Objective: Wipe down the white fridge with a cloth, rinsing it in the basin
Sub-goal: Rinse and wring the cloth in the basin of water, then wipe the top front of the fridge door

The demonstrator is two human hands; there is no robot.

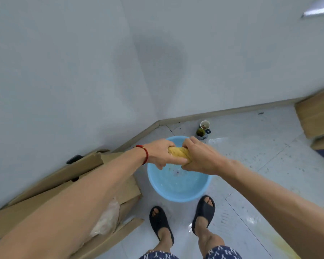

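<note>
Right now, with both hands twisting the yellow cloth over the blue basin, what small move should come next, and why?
Probably one more firm twist. The left hand and right hand both grip the yellow cloth, rolled tight directly above the blue basin, so squeezed water should fall into it, not onto the already wet floor.

Single head-worn view, forward and steeply down (wide-angle), near the hands (181, 156).

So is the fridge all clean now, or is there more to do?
Can't say: no fridge shows in this view. The yellow cloth looks already wet from the blue basin. Right now the left hand and right hand grip its ends and twist it over the water, wringing it out. Still to come: taking the cloth back for wiping.
</note>
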